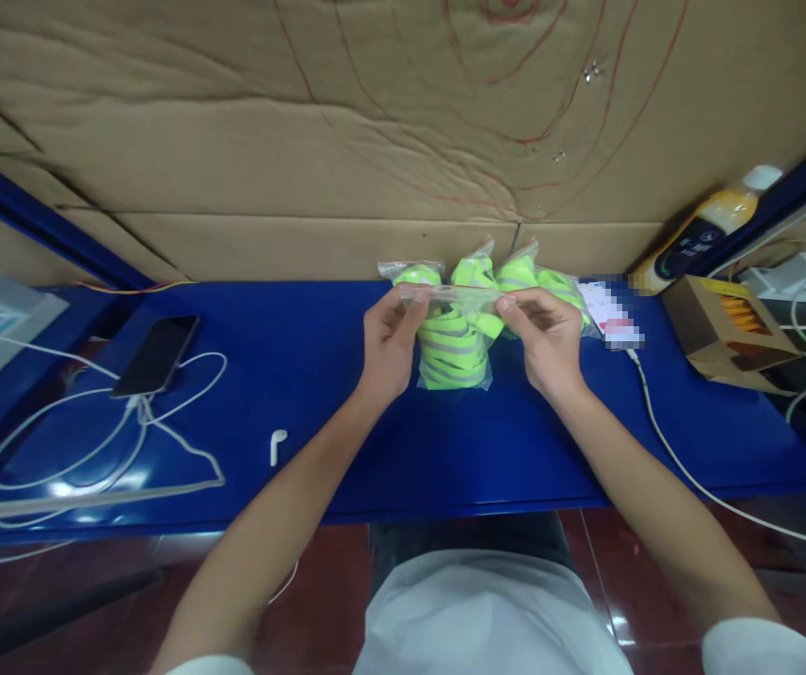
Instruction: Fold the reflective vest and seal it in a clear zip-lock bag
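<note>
My left hand (390, 339) and my right hand (544, 336) each pinch one end of the top strip of a clear plastic bag (454, 352). The bag holds a folded neon-green item with grey stripes and hangs just above the blue table (389, 441). Behind it, against the cardboard wall, lie three more filled bags of the same kind (508, 272). Both hands have their fingers closed on the bag's top edge.
A black phone (156, 354) with white cables lies at the left, and a white earbud (277, 445) sits near the front. At the right are a second phone (610, 314) with its cable, an orange bottle (705, 230) and an open cardboard box (730, 333).
</note>
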{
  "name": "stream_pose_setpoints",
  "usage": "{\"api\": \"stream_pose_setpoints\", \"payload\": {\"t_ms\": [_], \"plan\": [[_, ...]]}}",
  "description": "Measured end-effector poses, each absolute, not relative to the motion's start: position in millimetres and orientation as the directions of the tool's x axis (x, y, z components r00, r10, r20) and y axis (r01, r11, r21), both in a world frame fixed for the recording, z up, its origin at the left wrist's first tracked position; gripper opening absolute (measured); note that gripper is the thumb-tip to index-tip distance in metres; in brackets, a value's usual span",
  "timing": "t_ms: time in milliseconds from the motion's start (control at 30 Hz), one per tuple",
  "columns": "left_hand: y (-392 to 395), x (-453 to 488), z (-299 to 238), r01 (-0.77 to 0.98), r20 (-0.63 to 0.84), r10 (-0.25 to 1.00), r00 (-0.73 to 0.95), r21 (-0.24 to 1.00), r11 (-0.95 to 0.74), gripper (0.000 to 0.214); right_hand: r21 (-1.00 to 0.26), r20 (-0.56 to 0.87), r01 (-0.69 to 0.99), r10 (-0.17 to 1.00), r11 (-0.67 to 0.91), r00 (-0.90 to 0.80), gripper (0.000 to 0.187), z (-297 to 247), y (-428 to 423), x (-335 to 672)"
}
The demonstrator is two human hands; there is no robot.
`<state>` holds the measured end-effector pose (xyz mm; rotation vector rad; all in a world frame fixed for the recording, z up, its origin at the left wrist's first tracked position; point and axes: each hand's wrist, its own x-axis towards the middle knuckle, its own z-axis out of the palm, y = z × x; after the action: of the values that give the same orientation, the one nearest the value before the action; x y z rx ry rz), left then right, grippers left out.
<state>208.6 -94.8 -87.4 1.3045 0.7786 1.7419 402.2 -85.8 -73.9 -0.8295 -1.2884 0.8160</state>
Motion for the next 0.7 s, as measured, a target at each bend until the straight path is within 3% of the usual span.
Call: {"api": "stream_pose_setpoints", "payload": {"t_ms": [167,367,700], "plan": [[-91.8,201.5,-88.2,-0.165,0.514,0.834,-0.200,0.822,-0.546,0.026,-0.889,0.429,-0.122,0.896,0.441,0.114,0.030,-79.1,-80.9,405.6],[-95.2,200.4,-86.7,0.004,0.560,0.781,-0.277,0.813,-0.582,0.028,-0.898,0.429,-0.074,0.899,0.435,0.086,0.032,-77.4,-79.6,406.9],[-88.6,201.2,-89.3,-0.116,0.521,0.801,-0.296,0.812,-0.572,0.026,-0.865,0.479,-0.120,0.874,0.486,0.085,0.018,-80.5,-82.0,408.9]]}}
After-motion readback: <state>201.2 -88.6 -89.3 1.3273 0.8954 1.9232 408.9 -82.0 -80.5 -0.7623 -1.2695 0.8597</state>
